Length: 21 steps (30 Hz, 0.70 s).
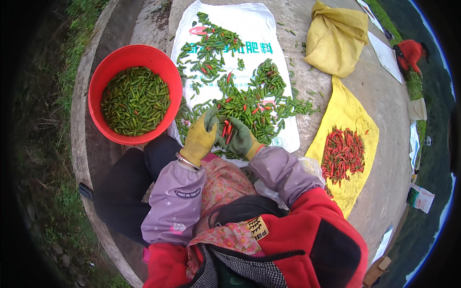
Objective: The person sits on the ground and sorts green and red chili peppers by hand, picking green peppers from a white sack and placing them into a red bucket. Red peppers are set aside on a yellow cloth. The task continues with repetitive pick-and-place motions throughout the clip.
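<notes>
Both my hands wear yellow-and-green work gloves and meet over the near edge of a white woven sack [254,24]. My right hand [243,139] is closed around a few red chili peppers [226,130], which stick out between the gloves. My left hand [198,138] has its fingers curled in beside them; what it grips, if anything, is hidden. Just beyond the gloves lies a spread of green chili peppers [249,103] with some red ones mixed in. To the left stands a red bucket [154,58] holding many green chili peppers [136,101].
On the right, a yellow sheet [353,108] bears a pile of red chili peppers [343,156]. A folded yellow sack [337,41] lies beyond it. Another person [409,55] in red bends down at the far right. A concrete ledge [79,120] borders grass on the left.
</notes>
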Motion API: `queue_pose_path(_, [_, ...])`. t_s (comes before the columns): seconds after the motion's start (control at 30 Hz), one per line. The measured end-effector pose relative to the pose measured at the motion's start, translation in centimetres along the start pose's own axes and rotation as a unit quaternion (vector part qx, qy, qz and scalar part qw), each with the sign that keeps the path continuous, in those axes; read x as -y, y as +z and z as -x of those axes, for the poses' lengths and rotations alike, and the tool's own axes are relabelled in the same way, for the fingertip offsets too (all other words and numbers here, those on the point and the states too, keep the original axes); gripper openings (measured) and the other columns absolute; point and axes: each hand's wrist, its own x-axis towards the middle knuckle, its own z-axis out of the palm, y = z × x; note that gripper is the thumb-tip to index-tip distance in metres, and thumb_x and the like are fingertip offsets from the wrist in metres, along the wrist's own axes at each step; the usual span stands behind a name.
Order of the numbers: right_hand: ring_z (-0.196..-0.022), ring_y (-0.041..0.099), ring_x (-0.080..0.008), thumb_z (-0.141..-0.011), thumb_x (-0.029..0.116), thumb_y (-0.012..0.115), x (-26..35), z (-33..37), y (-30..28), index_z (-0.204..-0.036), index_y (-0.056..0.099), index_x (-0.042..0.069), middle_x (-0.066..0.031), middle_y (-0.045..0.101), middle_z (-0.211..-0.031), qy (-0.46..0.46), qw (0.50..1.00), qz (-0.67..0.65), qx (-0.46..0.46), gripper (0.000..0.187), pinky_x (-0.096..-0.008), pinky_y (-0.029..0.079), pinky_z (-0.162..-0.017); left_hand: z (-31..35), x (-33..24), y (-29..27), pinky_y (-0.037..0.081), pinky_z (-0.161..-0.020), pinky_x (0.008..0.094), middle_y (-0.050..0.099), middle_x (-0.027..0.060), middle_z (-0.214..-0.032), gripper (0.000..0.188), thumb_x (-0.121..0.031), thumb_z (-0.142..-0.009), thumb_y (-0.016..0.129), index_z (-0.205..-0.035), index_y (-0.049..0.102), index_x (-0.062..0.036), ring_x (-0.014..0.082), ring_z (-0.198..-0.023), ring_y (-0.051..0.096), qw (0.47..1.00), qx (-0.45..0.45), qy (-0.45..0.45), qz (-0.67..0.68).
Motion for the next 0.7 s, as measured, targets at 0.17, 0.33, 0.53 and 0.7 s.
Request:
queue_pose_path(0.17, [-0.076,0.061,-0.0161,-0.099,0.036,0.046,5.9,5.6,-1.3,-0.121,0.057,0.010,-0.0053,0.064,-0.094,0.017,1.000,-0.003,0.026,0.036,-0.0287,0.052,-0.063,-0.8,0.9,0.7,0.050,-0.082,0.0376,0.068,0.0140,-0.100,0.030,-0.017,-0.082,0.065,-0.109,0.063,-0.0044,0.0328,-0.091,0.065,0.998,-0.067,-0.008,0.007])
queue_pose_path(0.33, [-0.070,0.061,-0.0172,-0.099,0.035,0.050,17.9,21.2,-2.6,-0.120,0.058,0.010,-0.0053,0.065,-0.090,-0.173,0.958,0.126,-0.192,0.033,-0.0275,0.051,-0.056,-1.6,2.3,5.8,0.051,-0.076,0.0403,0.068,0.0118,-0.094,0.029,-0.019,-0.076,0.071,-0.103,0.065,-0.0092,0.0314,-0.088,0.065,0.989,-0.051,0.069,-0.120])
queue_pose_path(0.53, [-0.079,0.061,-0.0207,-0.099,0.041,0.047,24.3,34.7,-5.8,-0.125,0.052,0.010,-0.0078,0.061,-0.094,-0.321,0.716,0.438,-0.440,0.041,-0.0340,0.055,-0.067,-2.5,2.3,14.5,0.041,-0.087,0.0407,0.052,0.0066,-0.121,0.032,-0.016,-0.080,0.059,-0.112,0.060,-0.0203,0.0273,-0.110,0.050,0.881,0.127,0.191,-0.414])
queue_pose_path(0.7, [-0.092,0.060,-0.0248,-0.097,0.043,0.049,24.8,38.7,-8.4,-0.138,0.045,0.015,-0.0083,0.059,-0.111,-0.326,0.708,0.343,-0.524,0.049,-0.0454,0.053,-0.080,-2.5,4.0,15.7,0.041,-0.085,0.0399,0.053,0.0041,-0.115,0.026,-0.013,-0.083,0.054,-0.108,0.059,-0.0214,0.0257,-0.108,0.048,0.872,0.121,0.204,-0.429])
